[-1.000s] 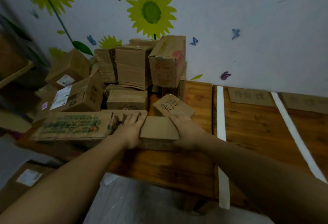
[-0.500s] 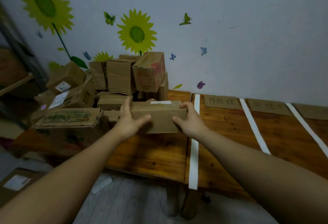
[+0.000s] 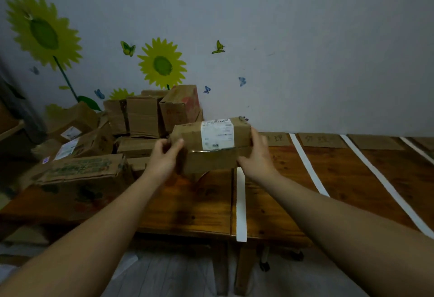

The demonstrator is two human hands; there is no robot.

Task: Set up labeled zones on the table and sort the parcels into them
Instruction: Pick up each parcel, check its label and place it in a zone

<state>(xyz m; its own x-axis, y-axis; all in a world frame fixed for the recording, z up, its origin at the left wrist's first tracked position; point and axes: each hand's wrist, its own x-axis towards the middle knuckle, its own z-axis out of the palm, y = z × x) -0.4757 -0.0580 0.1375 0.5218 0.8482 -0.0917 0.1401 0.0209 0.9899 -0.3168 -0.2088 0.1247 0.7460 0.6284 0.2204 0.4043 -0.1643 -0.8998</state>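
Left hand [image 3: 164, 158] and right hand [image 3: 254, 155] each grip one end of the parcel [image 3: 211, 155] | parcel, on the surface [image 3: 187, 207] a second ago, now raised at 12 o'clock, white label [image 3: 217, 134] facing viewer | likely being read to choose among zone cards [image 3: 320, 140] at 2 o'clock.

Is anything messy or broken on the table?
Yes. The parcel pile at the left end of the table is jumbled: the red-printed box on top leans sideways, and the big green-printed box in front looks crumpled at its corner.
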